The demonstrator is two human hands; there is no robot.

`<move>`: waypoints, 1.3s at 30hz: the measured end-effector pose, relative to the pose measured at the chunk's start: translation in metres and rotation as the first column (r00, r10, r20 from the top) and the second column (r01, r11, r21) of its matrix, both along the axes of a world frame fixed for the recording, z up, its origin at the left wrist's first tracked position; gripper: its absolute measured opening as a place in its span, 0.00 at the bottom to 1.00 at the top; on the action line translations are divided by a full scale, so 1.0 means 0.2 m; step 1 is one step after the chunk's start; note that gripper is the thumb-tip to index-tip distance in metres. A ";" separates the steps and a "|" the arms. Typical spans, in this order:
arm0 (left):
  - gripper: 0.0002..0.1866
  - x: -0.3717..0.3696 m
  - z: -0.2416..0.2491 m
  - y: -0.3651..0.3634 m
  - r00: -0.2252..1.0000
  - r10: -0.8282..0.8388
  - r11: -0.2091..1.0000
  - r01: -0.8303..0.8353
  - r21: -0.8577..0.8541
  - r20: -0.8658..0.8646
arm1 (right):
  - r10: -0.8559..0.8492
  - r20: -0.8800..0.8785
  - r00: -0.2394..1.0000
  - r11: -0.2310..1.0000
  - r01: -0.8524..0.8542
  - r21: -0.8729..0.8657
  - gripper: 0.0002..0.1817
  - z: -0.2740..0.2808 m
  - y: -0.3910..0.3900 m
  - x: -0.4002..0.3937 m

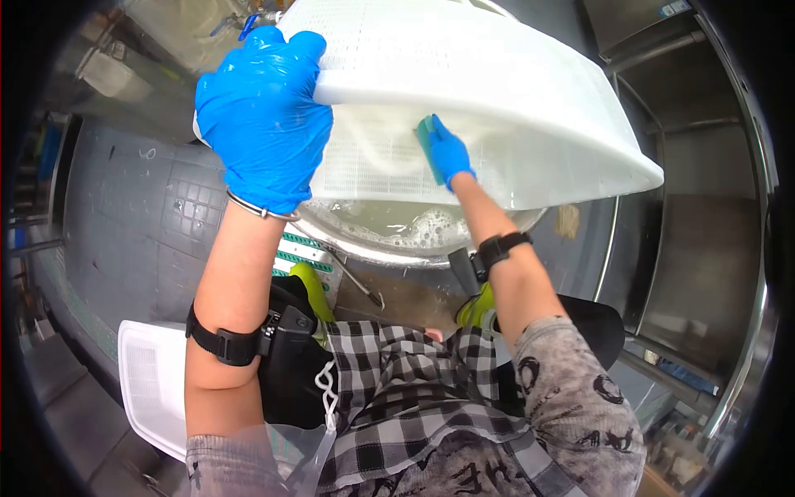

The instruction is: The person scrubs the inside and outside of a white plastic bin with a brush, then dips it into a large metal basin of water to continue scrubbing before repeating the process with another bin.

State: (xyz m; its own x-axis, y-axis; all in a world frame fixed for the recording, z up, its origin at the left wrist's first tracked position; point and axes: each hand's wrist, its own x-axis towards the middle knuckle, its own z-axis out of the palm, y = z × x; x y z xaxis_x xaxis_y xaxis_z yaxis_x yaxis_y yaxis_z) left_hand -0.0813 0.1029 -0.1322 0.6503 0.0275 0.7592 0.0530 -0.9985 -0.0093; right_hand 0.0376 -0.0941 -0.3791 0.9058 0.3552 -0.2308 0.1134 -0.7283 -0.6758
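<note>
A large white perforated plastic basket (497,66) is tilted on its side, its open side facing me. My left hand (265,124), in a blue glove, is closed around the basket's upper rim at the left. Inside the basket, my right hand (451,156), also in a blue glove, presses a green sponge (428,147) to the inner wall; suds show around it. Under the basket's lower edge is a round metal basin (389,258) of cloudy, foamy water (373,222). My left fingertips are partly hidden behind the rim.
Another white basket (149,389) stands on the floor at lower left. A blue-handled valve (248,26) is behind my left hand. Metal shelving (696,224) lines the right side. A thin metal rod (356,277) lies near my feet, beside a green-and-white slotted board (302,255).
</note>
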 end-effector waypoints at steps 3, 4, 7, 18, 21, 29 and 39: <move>0.11 -0.01 0.01 0.00 0.999 0.042 0.999 -0.042 -0.004 -0.022 | -0.010 -0.158 0.987 0.999 0.004 -0.039 0.24 0.00 -0.07 -0.29; 0.11 -0.01 0.02 -0.01 0.998 0.064 0.998 -0.064 0.010 -0.018 | 0.027 -0.174 0.984 0.998 -0.037 -0.054 0.25 0.01 -0.12 -0.37; 0.13 -0.03 0.03 -0.02 0.999 0.029 0.999 -0.031 -0.027 -0.043 | 0.146 -0.086 0.986 0.987 -0.150 -0.049 0.27 0.09 -0.15 -0.36; 0.16 -0.03 0.04 -0.05 0.993 0.065 0.997 -0.069 -0.030 -0.097 | 0.190 -0.148 0.971 0.980 -0.196 -0.031 0.27 -0.04 -0.11 -0.36; 0.15 -0.04 0.01 -0.05 0.991 0.059 0.998 -0.063 -0.031 -0.119 | 0.248 -0.012 0.969 0.945 -0.244 -0.219 0.23 0.09 0.09 -0.01; 0.10 -0.02 0.00 -0.03 0.997 -0.003 0.998 0.007 -0.058 0.071 | 0.166 -0.079 0.983 0.986 -0.164 0.039 0.24 -0.04 -0.17 -0.43; 0.15 -0.06 0.04 -0.04 0.991 0.088 0.995 -0.091 -0.031 -0.099 | 0.150 -0.252 0.956 0.988 -0.137 0.070 0.28 0.00 -0.08 -0.46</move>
